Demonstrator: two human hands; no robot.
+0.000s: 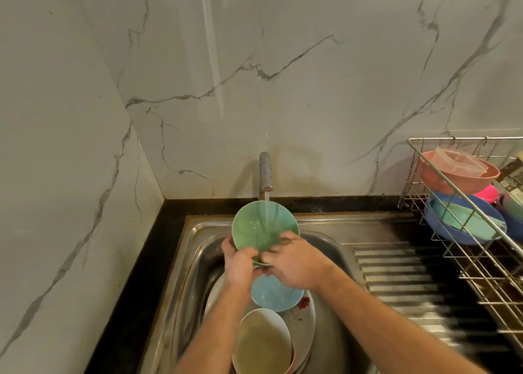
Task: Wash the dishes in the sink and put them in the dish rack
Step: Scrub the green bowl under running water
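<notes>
Green bowl (261,226) tilted under tap stream, both hands' fingers (249,253) gripping lower rim.

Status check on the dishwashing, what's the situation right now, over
Left hand and right hand both grip green bowl, tilted under running tap. Blue bowl and more dishes wait in sink. Dish rack partly filled, path clear.

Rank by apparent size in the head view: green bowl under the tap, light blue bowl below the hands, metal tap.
1. Round green bowl
2. Light blue bowl, partly hidden by the hands, so unsure
3. Grey metal tap
</notes>
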